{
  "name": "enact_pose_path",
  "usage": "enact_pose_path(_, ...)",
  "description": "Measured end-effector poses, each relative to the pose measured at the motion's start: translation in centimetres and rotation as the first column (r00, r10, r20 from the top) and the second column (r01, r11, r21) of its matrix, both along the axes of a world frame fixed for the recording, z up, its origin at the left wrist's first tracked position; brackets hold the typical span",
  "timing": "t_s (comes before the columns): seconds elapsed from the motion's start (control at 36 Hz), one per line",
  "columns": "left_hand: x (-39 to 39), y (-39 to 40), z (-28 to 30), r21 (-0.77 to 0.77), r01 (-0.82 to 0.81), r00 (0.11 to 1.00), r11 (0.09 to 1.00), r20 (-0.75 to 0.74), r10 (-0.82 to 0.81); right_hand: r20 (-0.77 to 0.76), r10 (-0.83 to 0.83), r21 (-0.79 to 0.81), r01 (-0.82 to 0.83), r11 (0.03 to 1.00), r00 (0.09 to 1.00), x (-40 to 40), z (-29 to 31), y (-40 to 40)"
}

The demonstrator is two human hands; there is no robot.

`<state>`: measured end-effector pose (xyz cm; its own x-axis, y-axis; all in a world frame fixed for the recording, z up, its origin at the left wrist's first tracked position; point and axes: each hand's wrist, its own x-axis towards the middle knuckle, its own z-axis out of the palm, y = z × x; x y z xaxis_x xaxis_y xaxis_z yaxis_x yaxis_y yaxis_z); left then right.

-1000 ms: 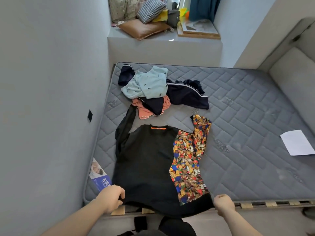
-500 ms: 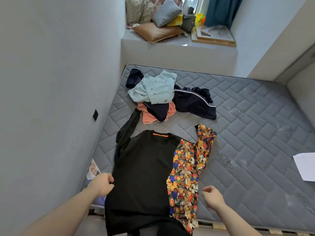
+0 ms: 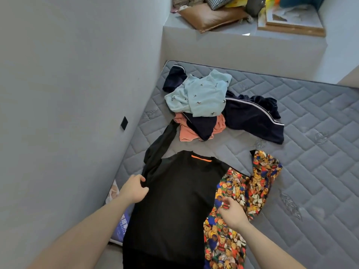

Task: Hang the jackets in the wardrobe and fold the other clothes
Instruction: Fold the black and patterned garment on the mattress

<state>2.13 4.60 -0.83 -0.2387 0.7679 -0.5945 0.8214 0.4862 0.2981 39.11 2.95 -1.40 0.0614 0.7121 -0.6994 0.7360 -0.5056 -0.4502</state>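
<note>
In the head view we have a black top spread flat on the near left part of the mattress, collar far, hem hanging off the near edge. Its right side is a bear-print panel with the sleeve bunched to the right; its black left sleeve trails far-left toward the wall.

Our left hand pinches the top's left edge near the armpit, thumb and fingers curled onto the cloth. Our right hand hovers over the print with fingers loosely curled; we cannot tell whether it grips anything.

The top looks light, soft and limp, so we judge it will sag and wrinkle; taking it at the shoulder seams or side edges should keep folds straight.

Farther off lies a heap of at least 3 garments, pale blue on navy and salmon. No container shows here.
</note>
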Motion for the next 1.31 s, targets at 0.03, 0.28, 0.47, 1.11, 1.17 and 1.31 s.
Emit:
enact_pose_path(0.03, -0.4, 1.3, -0.8, -0.002, -0.007, 1.000, 1.000, 0.005, 0.007, -0.001, 0.017, 0.008, -0.017, 1.000, 1.000, -0.7, -0.6, 0.8)
enact_pose_path(0.28, -2.7, 12.9, -10.9, 0.081, -0.065, 0.998, 0.995, 0.016, 0.064, 0.007, 0.127, 0.046, -0.127, 0.991, 0.992, -6.9, -8.3, 7.1)
enact_pose_path(0.47, -2.6, 17.1, -19.0, 0.122, -0.113, 0.993, 0.986, 0.033, 0.109, -0.012, 0.148, 0.085, -0.147, 0.985, 0.989, -12.5, -15.8, 11.9)
enact_pose_path(1.11, -16.8, 17.7, -27.2, 0.186, -0.854, 0.516, 0.486, 0.414, 0.750, -0.097, 0.366, 0.012, -0.366, 0.930, 0.926, -25.8, -26.1, 20.8)
enact_pose_path(1.17, -17.5, 16.9, -27.6, 0.141, -0.774, 0.627, 0.617, 0.303, 0.717, -0.027, 0.451, -0.046, -0.452, 0.891, 0.892, -26.5, -26.8, 20.7)
enact_pose_path(1.31, -18.1, 17.6, -27.3, 0.239, -0.626, 0.777, 0.743, 0.109, 0.620, 0.124, 0.582, -0.103, -0.573, 0.813, 0.803, -27.0, -28.3, 19.8)
